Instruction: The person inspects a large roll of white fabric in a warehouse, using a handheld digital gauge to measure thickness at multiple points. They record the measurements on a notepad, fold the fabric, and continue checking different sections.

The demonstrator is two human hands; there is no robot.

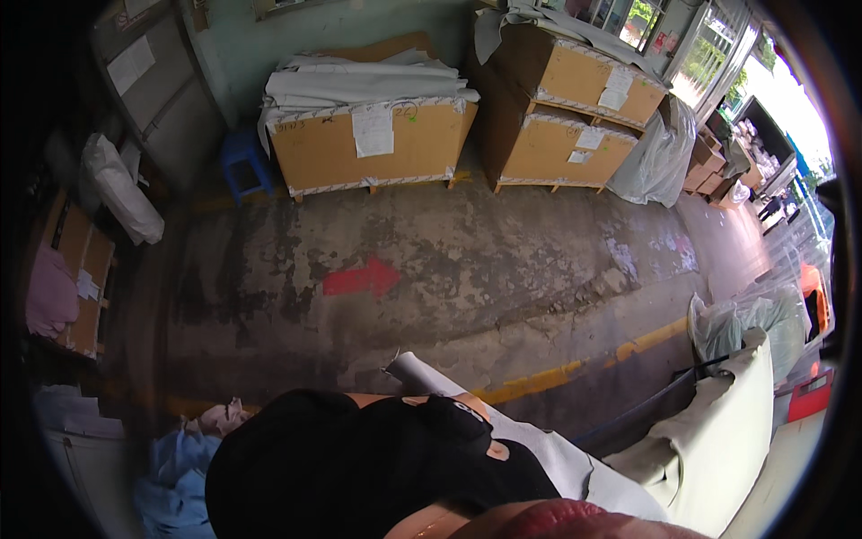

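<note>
My black shirt [359, 458] fills the lower middle and hides both of my hands. Small strips of bare skin [368, 399] show just past its far edge; which arm they belong to I cannot tell. From behind the shirt a pale grey sheet [548, 446], like leather or hide, sticks out, one curled end pointing away from me and the rest running to the lower right. Beside it on the right hangs a larger cream sheet [727, 431] with a folded, uneven edge.
Large cardboard bins [305, 153] on pallets stand along the far wall, topped with grey sheets [359, 85]. A blue stool [244, 162] is beside them. A red arrow [362, 278] marks the worn floor. Blue cloth [175, 476] lies at lower left; plastic wrap [664, 153] stands far right.
</note>
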